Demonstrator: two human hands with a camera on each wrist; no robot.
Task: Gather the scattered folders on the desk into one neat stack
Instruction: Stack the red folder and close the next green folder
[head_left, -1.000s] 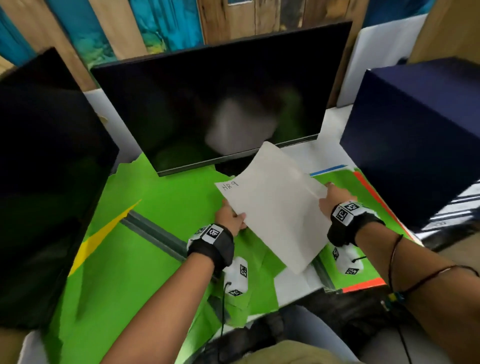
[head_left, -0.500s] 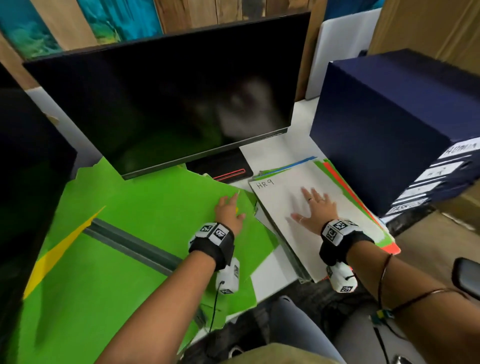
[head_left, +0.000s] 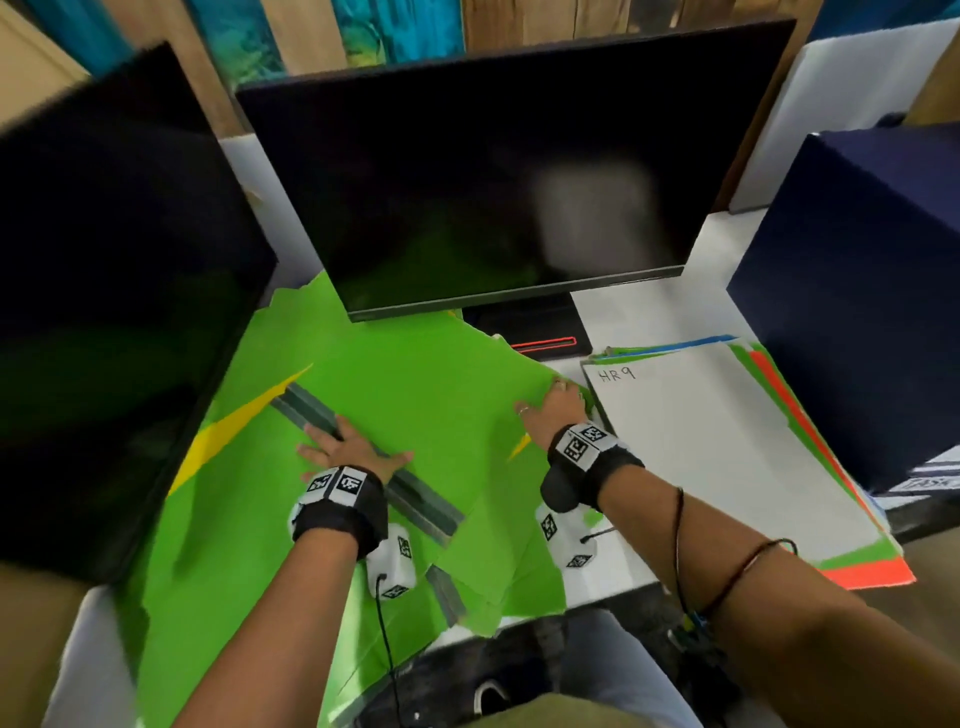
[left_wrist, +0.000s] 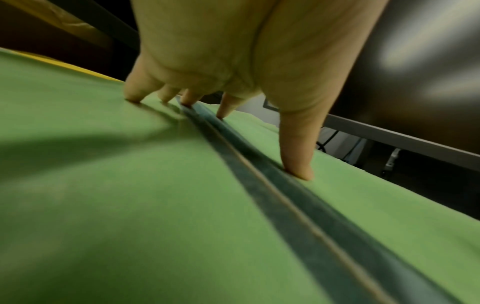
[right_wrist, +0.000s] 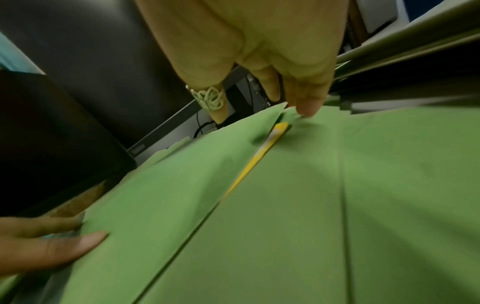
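Head view: left hand (head_left: 347, 447) flat, fingers spread, pressing on the green folders (head_left: 415, 405) across their dark spine strip (head_left: 415, 499). Right hand (head_left: 553, 408) rests at the green folders' right corner, fingers extended. Stack (head_left: 727, 441) with white "HR9" folder on top sits right of it, beside the navy box (head_left: 857, 291). Monitor (head_left: 493, 171) behind.

Left wrist view: fingertips (left_wrist: 298, 172) straight, touching green surface either side of the strip.

Right wrist view: fingers (right_wrist: 306, 105) straight, tips at the green corner; yellow folder (right_wrist: 259, 152) edge shows between green layers. Not gripping anything.
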